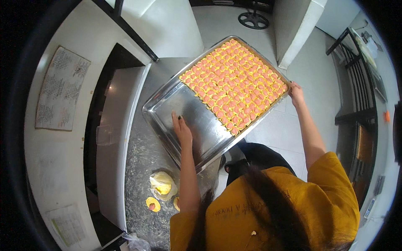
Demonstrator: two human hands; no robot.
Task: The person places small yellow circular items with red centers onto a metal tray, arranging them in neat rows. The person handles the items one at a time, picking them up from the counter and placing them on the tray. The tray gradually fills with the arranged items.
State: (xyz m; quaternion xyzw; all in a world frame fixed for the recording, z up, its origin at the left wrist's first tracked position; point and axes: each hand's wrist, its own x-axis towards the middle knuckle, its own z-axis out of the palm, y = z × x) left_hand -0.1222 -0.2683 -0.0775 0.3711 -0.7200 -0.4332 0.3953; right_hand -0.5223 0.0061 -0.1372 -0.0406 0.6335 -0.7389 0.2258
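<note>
A large metal tray point(161, 100) lies at a slant before me, partly on the counter, its right corner out past the counter's edge. Rows of small yellow dough pieces with pink filling point(234, 83) cover its far right part; the near left part is bare metal. My right hand point(297, 94) grips the tray's right rim. Fingers stretched, my left hand point(183, 131) is over the bare part; I cannot tell whether it touches the metal. Near my left forearm are a crumpled plastic bag with yellow dough rounds point(163, 188) and a yellow round with pink filling point(153, 204).
The grey speckled counter point(140, 167) borders a white appliance point(113, 138) on the left. A white wall end point(297, 33) stands beyond the tray. A black rack point(356, 79) is at right, and a black wheel-shaped base point(253, 20) sits on the tiled floor.
</note>
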